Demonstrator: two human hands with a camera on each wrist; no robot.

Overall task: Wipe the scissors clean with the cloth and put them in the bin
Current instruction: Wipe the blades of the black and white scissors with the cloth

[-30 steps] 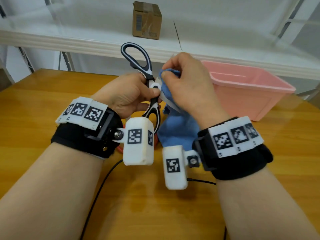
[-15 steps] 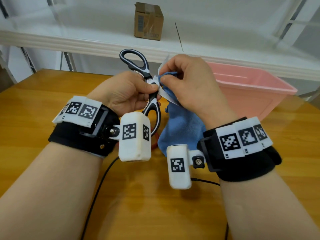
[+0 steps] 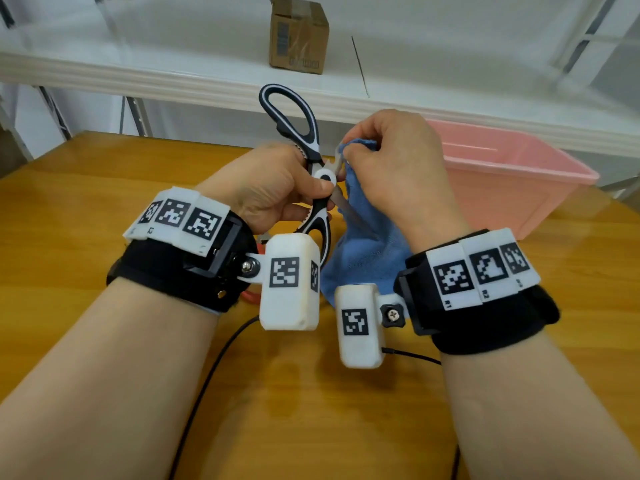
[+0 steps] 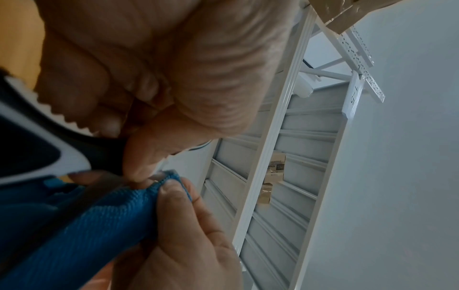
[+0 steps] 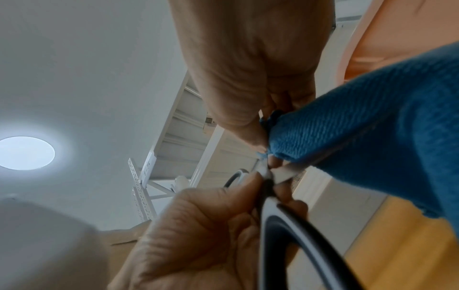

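Note:
Black-and-white scissors (image 3: 304, 133) are held above the table with the handles spread wide, one loop up and one down. My left hand (image 3: 277, 188) grips them at the pivot (image 3: 323, 176); its fingers (image 4: 139, 157) curl round the handle (image 4: 37, 149). My right hand (image 3: 388, 161) pinches a blue cloth (image 3: 363, 251) against a blade (image 3: 341, 202) close to the pivot. The cloth (image 5: 360, 121) drapes over the blade, hiding most of it, and hangs down toward my wrist. A pink bin (image 3: 519, 174) stands on the table to the right, behind my right hand.
A wooden table (image 3: 69, 209) lies under my arms, with black cables (image 3: 207, 375) on it. Something red (image 3: 251, 296) shows under the left wrist camera. Behind the table, a white shelf (image 3: 104, 74) carries a cardboard box (image 3: 299, 34).
My right hand has slid the cloth along the blade back toward the pivot. The scissors tilted a little and rose slightly in my left hand.

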